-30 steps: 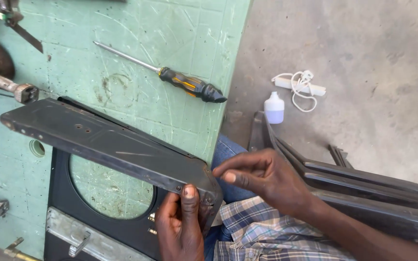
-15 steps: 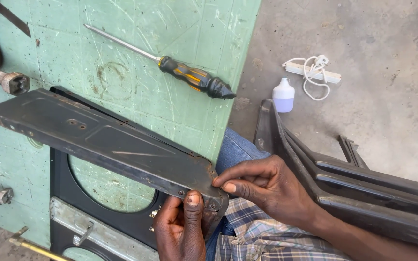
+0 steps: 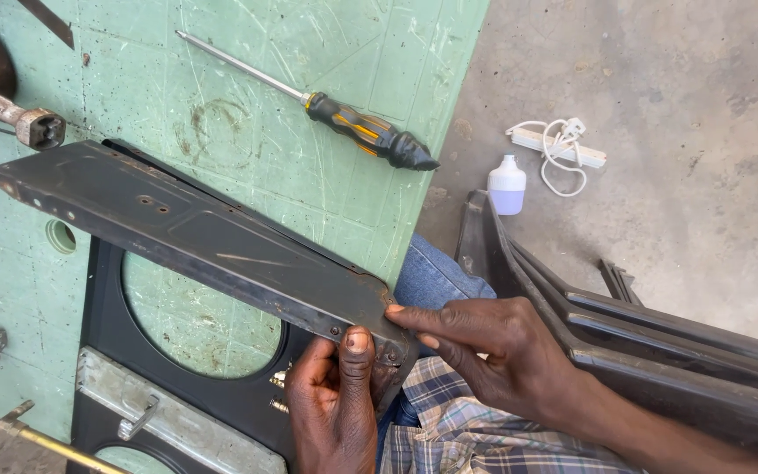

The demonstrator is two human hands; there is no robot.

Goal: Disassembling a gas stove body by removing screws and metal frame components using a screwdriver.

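Now both hands grip the dark metal bracket (image 3: 203,246) low-centre: left hand (image 3: 335,404) thumb pinching, right hand (image 3: 493,351) fingers pressed flat; screwdriver (image 3: 326,105) untouched, upper centre.

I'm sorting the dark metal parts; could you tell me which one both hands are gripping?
The long flat bar, held above the bench at its near end; the round-holed panel lies beneath, untouched.

Repair workshop. Scratched, stained green workbench (image 3: 221,105) carrying hand tools: yellow-and-black screwdriver (image 3: 344,118), worn socket wrench (image 3: 10,110). Black metal panel with round cut-outs (image 3: 247,395) on bench. Bare concrete floor (image 3: 660,70) alongside, stacked dark metal frames (image 3: 660,342) resting there.
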